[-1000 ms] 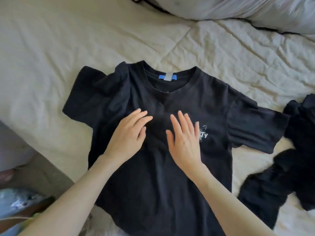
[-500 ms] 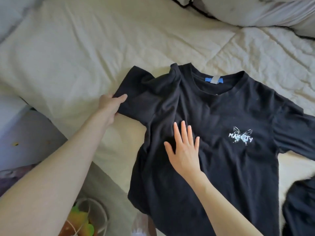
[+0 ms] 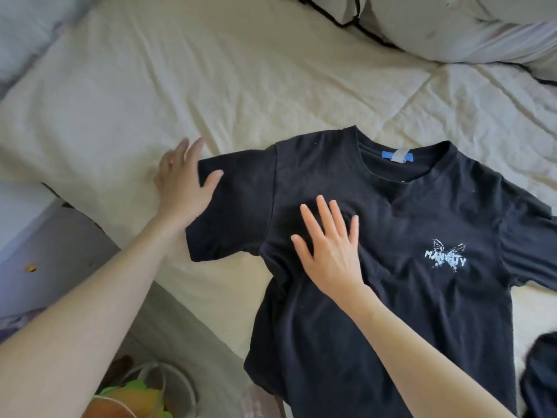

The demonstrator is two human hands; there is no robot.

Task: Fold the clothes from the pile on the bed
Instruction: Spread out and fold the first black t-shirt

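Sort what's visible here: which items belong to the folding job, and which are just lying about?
Job: black T-shirt; left hand on its sleeve; right hand on its chest; dark garment; bed.

Lying about: pillows; basket.

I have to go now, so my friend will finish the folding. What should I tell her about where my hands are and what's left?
Left hand: open, flat on the end of the T-shirt's left-side sleeve.
Right hand: open, pressing flat on the chest of the black T-shirt.
The T-shirt lies face up on the bed, collar away from you, sleeve spread out.
Done: shirt laid out, nearly smooth.
Left: no fold made yet. More dark clothes wait at the right edge.
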